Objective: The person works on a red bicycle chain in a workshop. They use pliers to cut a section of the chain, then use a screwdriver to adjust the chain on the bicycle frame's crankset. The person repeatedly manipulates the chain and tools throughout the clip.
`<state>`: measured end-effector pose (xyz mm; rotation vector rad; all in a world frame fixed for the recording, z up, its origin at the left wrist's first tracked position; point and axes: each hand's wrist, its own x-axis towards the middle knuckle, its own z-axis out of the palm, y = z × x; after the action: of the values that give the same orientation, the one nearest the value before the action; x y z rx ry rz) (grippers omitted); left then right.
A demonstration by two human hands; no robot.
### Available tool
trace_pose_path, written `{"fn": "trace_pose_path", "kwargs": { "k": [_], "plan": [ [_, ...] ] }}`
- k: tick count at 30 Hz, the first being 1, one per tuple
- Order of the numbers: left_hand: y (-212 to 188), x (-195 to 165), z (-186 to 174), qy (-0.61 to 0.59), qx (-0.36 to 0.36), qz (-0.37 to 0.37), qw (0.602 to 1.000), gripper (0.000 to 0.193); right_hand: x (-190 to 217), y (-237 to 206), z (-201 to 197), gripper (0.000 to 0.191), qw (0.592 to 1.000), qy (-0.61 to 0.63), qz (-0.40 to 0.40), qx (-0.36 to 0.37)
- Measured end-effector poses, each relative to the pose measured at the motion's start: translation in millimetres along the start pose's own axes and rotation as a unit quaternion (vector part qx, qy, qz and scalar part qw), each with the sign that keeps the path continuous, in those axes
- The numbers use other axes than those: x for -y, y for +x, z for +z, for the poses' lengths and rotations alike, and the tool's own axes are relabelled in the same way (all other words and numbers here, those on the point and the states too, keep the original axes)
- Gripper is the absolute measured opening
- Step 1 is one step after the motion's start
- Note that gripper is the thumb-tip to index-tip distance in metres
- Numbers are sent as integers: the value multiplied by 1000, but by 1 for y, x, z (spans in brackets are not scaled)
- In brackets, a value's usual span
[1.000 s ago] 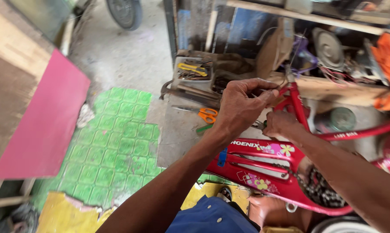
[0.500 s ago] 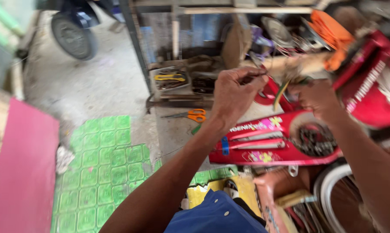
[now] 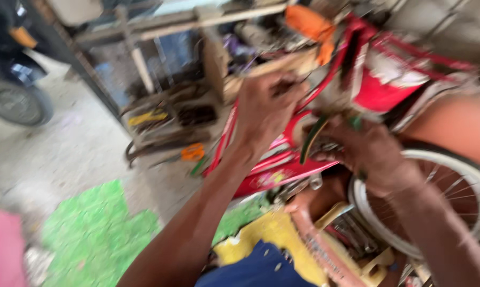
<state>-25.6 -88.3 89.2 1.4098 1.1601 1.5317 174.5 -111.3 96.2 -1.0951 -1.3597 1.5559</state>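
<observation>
Blurred tray [image 3: 160, 119] on the floor holding yellow-handled tools, red bicycle frame [image 3: 282, 159] right of it, left hand [image 3: 264, 109] clenched above the frame, right hand [image 3: 365, 151] fingers curled around a green-black strip [image 3: 312, 139].

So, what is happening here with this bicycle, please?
A person is working with both bare hands on a small red bicycle. The left hand is closed up near the frame; what it holds is too blurred to tell. The right hand grips a dark curved part by the white-rimmed wheel. Tools lie in a tray behind, and orange scissors lie on the floor.
</observation>
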Motion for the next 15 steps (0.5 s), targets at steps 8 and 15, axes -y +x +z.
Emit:
{"fn": "trace_pose_path", "kwargs": {
  "k": [8, 15],
  "plan": [
    [7, 1, 43, -90, 29, -51, 994, 16, -20, 5, -54, 28, 879, -457, -125, -55],
    [13, 13, 51, -174, 60, -66, 981, 14, -21, 11, -67, 28, 869, -461, -175, -45]
  ]
}}
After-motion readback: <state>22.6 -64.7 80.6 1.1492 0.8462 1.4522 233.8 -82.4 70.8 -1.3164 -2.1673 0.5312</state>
